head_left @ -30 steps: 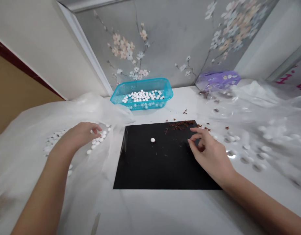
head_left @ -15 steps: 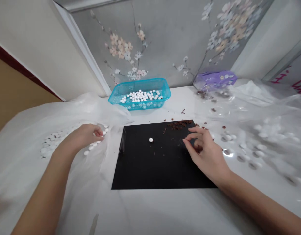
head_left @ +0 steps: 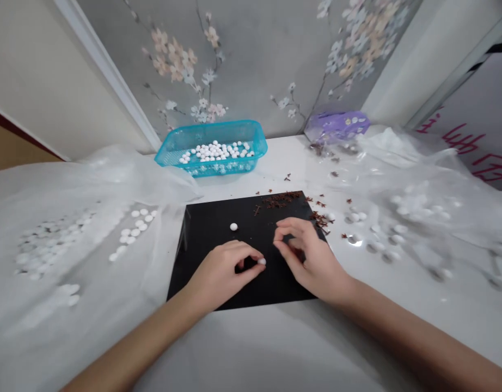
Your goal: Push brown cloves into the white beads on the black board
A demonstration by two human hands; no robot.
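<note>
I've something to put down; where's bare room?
Free: the white table before the black sheet, between the forearms; a smaller patch between blue basket and purple packet. Crowded: right of the sheet, brown bits and white pieces.

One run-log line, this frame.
left hand: pinching small white piece; right hand: curled, hold unclear; black mat: second white piece, brown bits far edge

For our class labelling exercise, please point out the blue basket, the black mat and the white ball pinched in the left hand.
Blue basket (head_left: pixel 213 133): head view, inner back wall.
Black mat (head_left: pixel 206 231): head view, bare left part.
Pinched white ball (head_left: pixel 263 262): head view, exposed side.
</note>
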